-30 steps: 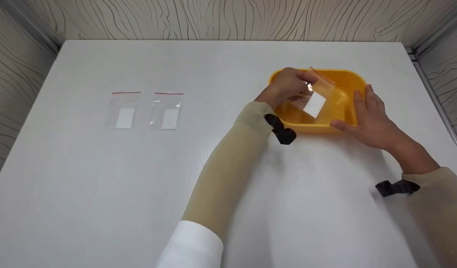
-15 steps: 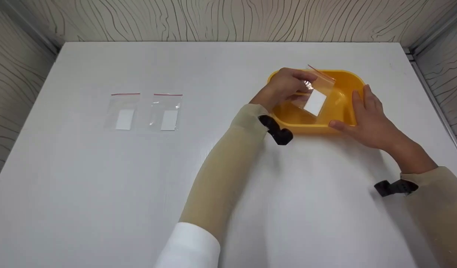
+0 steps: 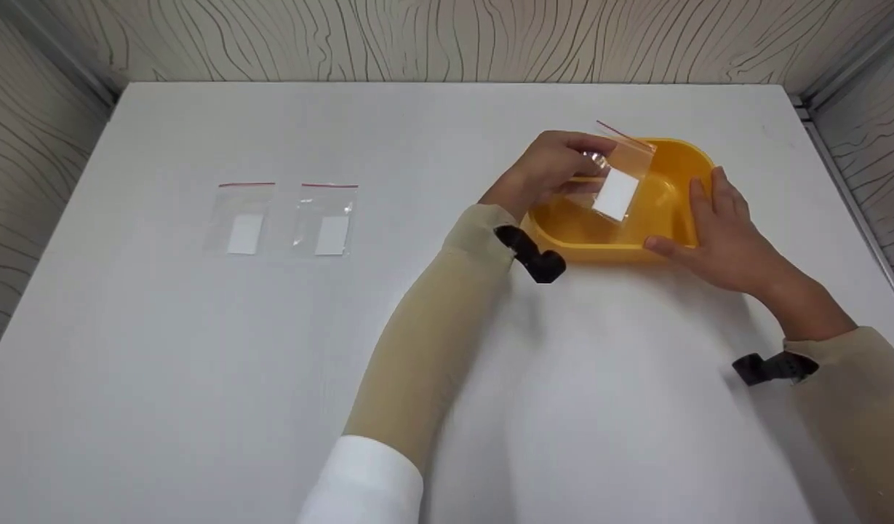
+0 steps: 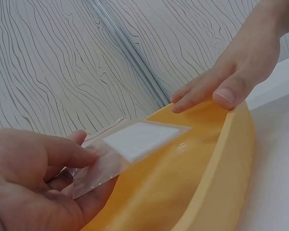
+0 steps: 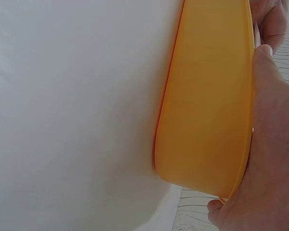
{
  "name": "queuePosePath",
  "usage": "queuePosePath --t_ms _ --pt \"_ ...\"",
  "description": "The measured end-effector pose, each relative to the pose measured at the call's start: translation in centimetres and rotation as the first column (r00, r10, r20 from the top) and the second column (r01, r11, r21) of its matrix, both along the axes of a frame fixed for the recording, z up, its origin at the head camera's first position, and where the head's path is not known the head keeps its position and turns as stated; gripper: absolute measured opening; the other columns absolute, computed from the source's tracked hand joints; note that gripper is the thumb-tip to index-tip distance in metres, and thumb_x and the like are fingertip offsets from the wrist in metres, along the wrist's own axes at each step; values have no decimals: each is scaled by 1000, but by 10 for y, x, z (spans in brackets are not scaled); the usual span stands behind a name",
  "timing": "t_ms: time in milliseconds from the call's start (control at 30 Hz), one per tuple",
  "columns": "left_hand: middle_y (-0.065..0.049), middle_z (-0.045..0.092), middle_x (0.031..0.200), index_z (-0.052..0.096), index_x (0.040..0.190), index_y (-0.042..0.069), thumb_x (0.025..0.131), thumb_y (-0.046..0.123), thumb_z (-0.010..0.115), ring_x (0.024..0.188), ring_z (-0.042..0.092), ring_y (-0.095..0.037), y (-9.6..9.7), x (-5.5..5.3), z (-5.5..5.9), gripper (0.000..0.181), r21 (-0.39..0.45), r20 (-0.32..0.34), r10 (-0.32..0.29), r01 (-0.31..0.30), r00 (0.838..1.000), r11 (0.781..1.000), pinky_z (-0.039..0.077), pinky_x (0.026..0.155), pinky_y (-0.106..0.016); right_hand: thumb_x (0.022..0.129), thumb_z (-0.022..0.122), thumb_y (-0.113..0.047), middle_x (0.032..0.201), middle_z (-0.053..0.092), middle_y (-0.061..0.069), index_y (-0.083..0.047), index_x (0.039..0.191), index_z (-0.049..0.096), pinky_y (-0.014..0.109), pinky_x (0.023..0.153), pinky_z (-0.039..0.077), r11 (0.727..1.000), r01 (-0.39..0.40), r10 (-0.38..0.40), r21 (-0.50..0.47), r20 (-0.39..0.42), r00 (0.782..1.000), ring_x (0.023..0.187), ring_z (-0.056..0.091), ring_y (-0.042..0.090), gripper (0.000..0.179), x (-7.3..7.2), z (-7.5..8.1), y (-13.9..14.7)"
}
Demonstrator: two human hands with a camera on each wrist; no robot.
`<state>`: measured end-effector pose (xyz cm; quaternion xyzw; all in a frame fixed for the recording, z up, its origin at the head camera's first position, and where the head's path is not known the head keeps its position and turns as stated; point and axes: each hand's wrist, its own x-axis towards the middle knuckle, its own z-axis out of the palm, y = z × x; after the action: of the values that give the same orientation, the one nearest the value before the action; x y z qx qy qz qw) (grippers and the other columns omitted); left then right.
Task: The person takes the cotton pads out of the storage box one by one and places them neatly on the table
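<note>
Over the left part of a yellow plastic bin [image 3: 614,255], my left hand [image 3: 545,166] pinches a small clear zip-lock bag [image 3: 639,156] by its side. A white rectangular piece [image 4: 142,139] shows inside that bag, and its red zip strip slants at the top in the head view. My right hand [image 3: 734,240] rests on the bin's right end, thumb at the near rim and fingers extended along the end. From the right wrist view the bin's outer wall [image 5: 207,106] stands beside my right palm. My left hand covers the bin's far left corner.
Two more clear zip-lock bags, a left one [image 3: 243,218] and a right one [image 3: 326,218], lie flat side by side on the white table [image 3: 199,378], each with a white piece inside. Wood-patterned panels [image 3: 447,40] border the table's back and sides.
My left hand has risen slightly and shifted left, bringing the pinched bag up with it. My right hand stays at the bin's right end.
</note>
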<state>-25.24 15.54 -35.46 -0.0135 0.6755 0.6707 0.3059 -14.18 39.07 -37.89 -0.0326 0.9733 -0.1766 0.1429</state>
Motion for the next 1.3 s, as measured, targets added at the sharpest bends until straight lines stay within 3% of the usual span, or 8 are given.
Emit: queuePosePath --t_ms 267,467,767,1100,1300 --pt "7 68 103 77 112 18 95 -2 68 88 67 -14 -6 -1 0 28 26 2 9 -9 1000 1000 58 73 -18 97 54 -64 158 -35 26 7 155 -16 79 108 12 1000 2 -2 5 5 1000 147 -19 54 115 0 0 0" --pt "4 68 105 75 117 14 96 -3 65 85 68 -14 -14 -5 0 28 97 -10 -7 8 1000 995 59 74 -22 97 55 -63 159 -33 27 7 156 -13 78 111 11 1000 -6 6 -15 -18 1000 147 -17 54 114 1 -1 0" --pt "6 67 108 74 121 13 97 -3 64 83 68 -14 -28 -5 3 30 134 -29 -24 28 999 991 59 77 -23 97 56 -62 159 -32 28 8 155 -13 78 110 13 1000 -10 9 -17 -20 1000 147 -16 55 114 1 0 0" --pt "5 67 110 73 124 14 97 2 66 87 69 -13 -43 -5 8 30 117 -55 -24 30 998 993 59 79 -22 97 55 -63 158 -34 28 8 155 -14 79 109 14 1000 -2 2 -7 -10 1000 147 -16 55 115 0 0 -1" --pt "-1 68 113 71 125 13 98 2 65 89 69 -14 -54 -6 10 29 137 -53 -28 35 998 990 59 81 -23 97 56 -63 158 -33 28 8 155 -14 79 108 15 1000 -4 4 -4 -16 1000 147 -15 55 115 0 -1 0"
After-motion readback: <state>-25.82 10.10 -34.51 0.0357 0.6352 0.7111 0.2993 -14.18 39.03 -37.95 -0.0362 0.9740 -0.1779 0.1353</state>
